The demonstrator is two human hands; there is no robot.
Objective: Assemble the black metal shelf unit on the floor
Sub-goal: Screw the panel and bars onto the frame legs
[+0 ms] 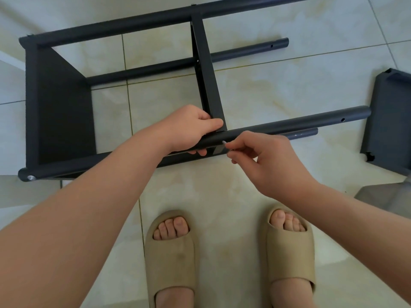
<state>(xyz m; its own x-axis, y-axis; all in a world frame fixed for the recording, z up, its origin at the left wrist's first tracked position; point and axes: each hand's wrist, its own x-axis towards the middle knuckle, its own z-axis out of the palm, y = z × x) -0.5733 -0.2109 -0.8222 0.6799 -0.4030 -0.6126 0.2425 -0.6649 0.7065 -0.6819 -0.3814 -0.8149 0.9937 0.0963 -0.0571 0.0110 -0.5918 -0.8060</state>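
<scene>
Nearest, your two feet in tan slippers [171, 258] stand on the pale tiled floor [222, 192], toes pointing far.

Just beyond them, your right hand [262, 161] pinches a small silvery fastener [224, 142] between thumb and fingertips. Its tip sits against the near pole [289, 125], right where the middle panel [206, 74] meets it.

Your left hand [193, 130] is clamped on that same joint. The thumb presses the panel's near corner and the fingers curl under the near pole.

The black shelf unit [62, 103] lies on its side on the floor, between you and the far edge of view:
- The end panel is at the left, with a silver bolt head [31, 178] showing at its near corner.
- A lower pole [304, 134] peeks out to the right, just behind the near pole.
- Farther off, a short pole [244, 52] with a hole near its right end passes the middle panel.
- The farthest pole [133, 23] runs along the top.

At right, a loose dark panel [387, 121] lies on the floor, near the pole ends. Whether it touches them cannot be told.
</scene>
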